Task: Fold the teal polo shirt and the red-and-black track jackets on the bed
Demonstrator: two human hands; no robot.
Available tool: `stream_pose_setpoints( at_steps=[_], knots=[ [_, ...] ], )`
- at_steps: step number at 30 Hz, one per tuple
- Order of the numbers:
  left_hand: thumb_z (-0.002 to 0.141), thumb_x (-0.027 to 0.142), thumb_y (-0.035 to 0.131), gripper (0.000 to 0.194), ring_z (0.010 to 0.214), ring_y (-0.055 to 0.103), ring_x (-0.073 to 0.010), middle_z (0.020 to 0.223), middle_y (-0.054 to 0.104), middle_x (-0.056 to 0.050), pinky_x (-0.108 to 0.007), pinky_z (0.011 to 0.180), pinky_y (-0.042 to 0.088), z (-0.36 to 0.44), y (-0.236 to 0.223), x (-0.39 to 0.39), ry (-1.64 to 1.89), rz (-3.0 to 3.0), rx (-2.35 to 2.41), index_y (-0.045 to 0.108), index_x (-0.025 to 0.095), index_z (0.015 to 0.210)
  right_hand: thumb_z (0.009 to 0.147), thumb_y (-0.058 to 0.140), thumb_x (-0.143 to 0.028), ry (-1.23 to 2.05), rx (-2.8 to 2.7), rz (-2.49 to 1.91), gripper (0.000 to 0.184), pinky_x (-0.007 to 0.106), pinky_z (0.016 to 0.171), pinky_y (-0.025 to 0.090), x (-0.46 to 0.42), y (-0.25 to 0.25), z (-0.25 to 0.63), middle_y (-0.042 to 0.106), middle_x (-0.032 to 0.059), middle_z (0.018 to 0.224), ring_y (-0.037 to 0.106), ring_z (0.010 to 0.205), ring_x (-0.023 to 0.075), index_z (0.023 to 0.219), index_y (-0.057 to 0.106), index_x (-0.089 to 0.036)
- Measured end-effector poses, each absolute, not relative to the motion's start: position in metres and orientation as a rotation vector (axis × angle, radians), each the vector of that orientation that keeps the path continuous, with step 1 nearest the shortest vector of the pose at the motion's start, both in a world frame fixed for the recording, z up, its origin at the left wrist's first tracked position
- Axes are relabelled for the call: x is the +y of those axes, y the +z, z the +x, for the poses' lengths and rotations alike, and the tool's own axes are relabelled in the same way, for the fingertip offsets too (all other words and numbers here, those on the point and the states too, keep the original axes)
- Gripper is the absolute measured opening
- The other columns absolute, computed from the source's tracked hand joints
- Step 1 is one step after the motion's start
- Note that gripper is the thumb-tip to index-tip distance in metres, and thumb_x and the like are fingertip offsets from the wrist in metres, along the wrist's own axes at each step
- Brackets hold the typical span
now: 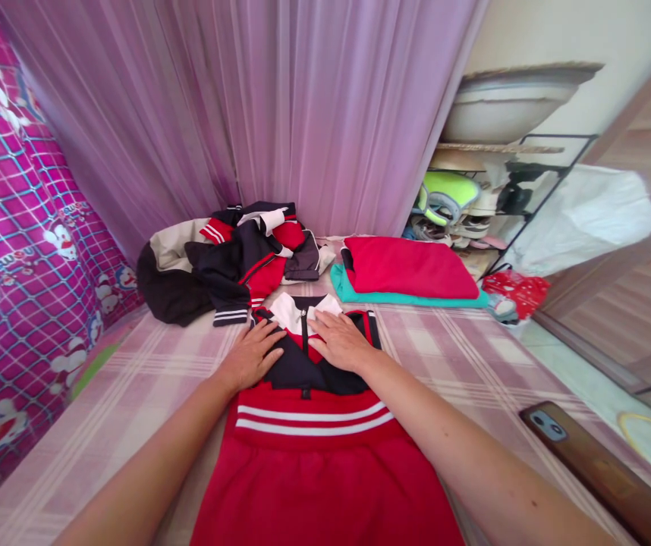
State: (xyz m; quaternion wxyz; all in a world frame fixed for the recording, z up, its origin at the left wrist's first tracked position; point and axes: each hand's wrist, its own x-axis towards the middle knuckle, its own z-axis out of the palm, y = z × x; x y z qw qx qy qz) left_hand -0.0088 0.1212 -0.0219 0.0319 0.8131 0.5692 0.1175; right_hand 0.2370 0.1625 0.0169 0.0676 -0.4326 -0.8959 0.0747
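Note:
A zip-neck top [288, 368], dark navy with a white collar and red trim, lies face up on the bed. Directly below it, a red garment part [325, 485] with a white-striped band spreads toward me; I cannot tell whether the two are one piece. My left hand [251, 353] rests flat on the left side of the top, fingers spread. On the right side by the collar, my right hand [340, 341] also lies flat with its fingers apart. Neither hand grips anything.
A heap of dark, red and white clothes [240, 262] sits beyond the top. Folded red cloth [410, 267] lies on teal cloth [416, 299]. A phone [599, 466] is at the bed's right edge. Purple curtains [303, 114] hang behind; a shoe rack [553, 182] stands right.

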Motion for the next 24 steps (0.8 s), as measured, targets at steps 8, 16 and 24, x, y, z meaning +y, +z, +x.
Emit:
stream_pose_setpoints(
  at_steps=[8,16,24],
  knots=[
    [0.096,0.046,0.043,0.043,0.147,0.031,-0.0346,0.153,0.047,-0.004,-0.063,0.117,0.019,-0.006,-0.023,0.122,0.374,2.502,1.894,0.061,0.036,0.133,0.102,0.029,-0.048,0.257,-2.482,-1.798,0.059,0.053,0.120,0.013,0.165,0.005,0.276,0.026,0.0100,0.163,0.020,0.150,0.0249,0.155,0.032,-0.023],
    [0.097,0.051,0.035,0.051,0.146,0.030,-0.0365,0.156,0.044,-0.005,-0.061,0.114,0.028,-0.011,-0.026,0.127,0.308,2.506,1.851,0.056,0.032,0.139,0.102,0.021,-0.048,0.276,-2.366,-1.830,0.059,0.057,0.119,0.015,0.158,0.003,0.294,0.021,0.0083,0.165,0.017,0.151,0.0255,0.156,0.030,-0.025],
    [0.096,0.045,0.039,0.044,0.148,0.028,-0.0337,0.155,0.045,-0.004,-0.064,0.116,0.021,-0.013,-0.021,0.128,0.420,2.392,1.911,0.062,0.033,0.133,0.101,0.030,-0.045,0.445,-2.283,-1.796,0.059,0.058,0.119,0.019,0.142,-0.011,0.314,0.025,0.0119,0.163,0.022,0.150,0.0279,0.153,0.037,-0.020]
  ],
)
